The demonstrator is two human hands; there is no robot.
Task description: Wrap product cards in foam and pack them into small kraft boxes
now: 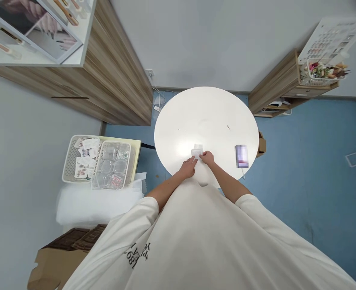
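A small, whitish, translucent flat packet (pixel 197 152) lies on the round white table (pixel 208 112), near its close edge. The left hand (pixel 188 167) touches its lower edge with extended fingers; the right hand (pixel 207 157), fingers curled, touches its right corner. Whether either grips it, I cannot tell. A rectangular device with a pixelated screen (pixel 242 156) lies well to the right.

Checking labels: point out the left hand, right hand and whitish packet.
Left hand (pixel 188 167): head view, back of hand.
Right hand (pixel 208 158): head view, back of hand.
Whitish packet (pixel 196 152): head view, near its middle.

Soft glare whitens the brightly lit table (pixel 208 110).
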